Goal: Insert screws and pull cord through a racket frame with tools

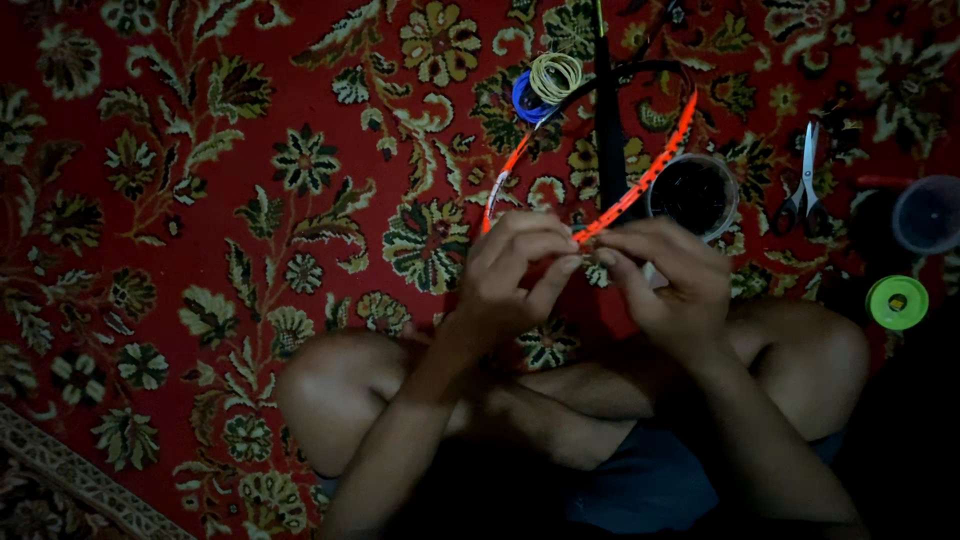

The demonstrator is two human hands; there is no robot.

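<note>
Views: one, head-worn.
Position: above the seated person's lap, close to both hands.
Direction: looks steeply down at the red patterned carpet (200, 200).
Near edge: crossed legs (560, 400).
Far edge: carpet beyond the hands.
Shared coverage: none.

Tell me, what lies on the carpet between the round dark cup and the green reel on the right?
In the head view, a pair of scissors lies between the cup and the green reel, on the patterned red carpet.

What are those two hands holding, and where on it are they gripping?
A badminton racket frame, orange and black. The left hand and right hand both pinch the near edge of its rim, fingertips close together.
</note>
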